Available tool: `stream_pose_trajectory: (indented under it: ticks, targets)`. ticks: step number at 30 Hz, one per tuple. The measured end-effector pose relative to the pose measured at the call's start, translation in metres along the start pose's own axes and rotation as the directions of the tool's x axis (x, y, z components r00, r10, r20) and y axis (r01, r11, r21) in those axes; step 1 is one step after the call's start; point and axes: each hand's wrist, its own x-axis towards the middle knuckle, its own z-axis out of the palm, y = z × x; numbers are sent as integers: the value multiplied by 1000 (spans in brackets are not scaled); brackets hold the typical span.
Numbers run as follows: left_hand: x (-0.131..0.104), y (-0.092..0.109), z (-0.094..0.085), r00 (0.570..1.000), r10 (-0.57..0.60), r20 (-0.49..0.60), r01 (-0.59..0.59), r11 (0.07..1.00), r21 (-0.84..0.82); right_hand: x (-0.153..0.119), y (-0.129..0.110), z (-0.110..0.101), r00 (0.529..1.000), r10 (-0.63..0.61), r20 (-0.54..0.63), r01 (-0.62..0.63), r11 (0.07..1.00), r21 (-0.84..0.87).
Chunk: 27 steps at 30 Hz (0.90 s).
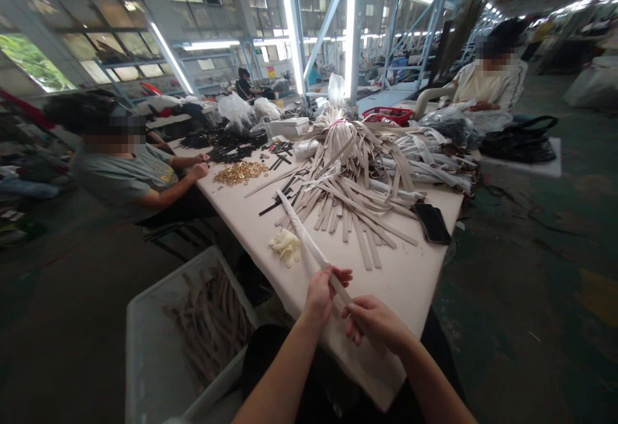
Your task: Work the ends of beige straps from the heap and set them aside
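Note:
Both my hands hold one long, flat beige strap (342,290) above the near part of the table. My left hand (321,292) is closed around it, with the fingers partly opened to the right. Closer to me, my right hand (374,318) pinches the near end of the strap between thumb and fingers. Beyond my left hand the strap runs up and left, its far part wrapped in a white covering (302,231). Past it lies a big heap of similar beige straps (357,199), fanned out across the table.
A pale crumpled piece (286,246) lies left of the strap, a black phone (432,223) at the right edge. Gold metal rings (239,173) form a pile near a seated co-worker (125,160). A white bin (145,308) of straps stands on the floor, left.

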Motion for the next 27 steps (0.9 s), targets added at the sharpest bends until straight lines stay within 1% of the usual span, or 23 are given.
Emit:
stream_pose_trajectory:
  ticks: [3,6,8,12,13,16,18,20,23,27]
  targets:
    - [-6,-11,2,996,-88,30,88,996,13,11,4,1,995,-82,-59,80,996,-29]
    - [-13,-23,2,981,-175,82,168,982,90,21,6,4,982,-143,-126,137,989,-57]
    - [-13,-22,1,983,-165,81,157,983,96,19,6,4,984,-136,-118,131,990,-49]
    - [-10,-13,-1,998,-52,19,51,999,18,7,4,0,997,-78,-16,77,997,-10]
    - [-11,-13,-1,998,-62,27,61,998,23,7,4,0,996,-84,-14,84,996,-10]
    - [-15,-20,0,983,-163,80,155,984,93,12,2,2,986,-151,-65,148,988,-41]
    - [-19,-24,-1,974,-200,105,187,974,124,17,1,5,981,-168,-92,164,985,-51]
    - [-21,-23,-1,974,-200,108,187,975,118,17,1,6,987,-135,-89,132,991,-36]
    - [-20,-19,-3,984,-166,68,161,984,72,11,3,3,997,-64,-48,63,998,-18]
    - [-18,-19,-6,981,-180,70,173,981,92,6,3,1,997,-70,-33,69,998,-13]
